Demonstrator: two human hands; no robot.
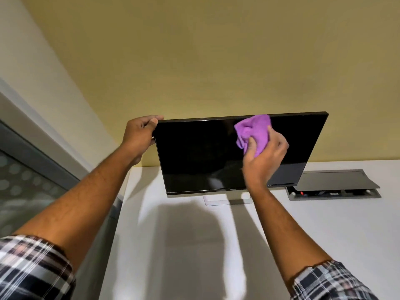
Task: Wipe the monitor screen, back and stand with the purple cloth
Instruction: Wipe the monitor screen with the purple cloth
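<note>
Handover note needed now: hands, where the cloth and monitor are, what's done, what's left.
Left hand: grips the monitor's upper left corner, steadying it.
Right hand: holds the bunched purple cloth against the upper middle of the screen, near the top edge.
Monitor stands on its stand on the white desk, screen dark, facing the person. An open cable box sits in the desk to its right.
Done: screen wiping is under way; how much is covered cannot be told.
Left: finish the screen, then the back and the stand.
</note>
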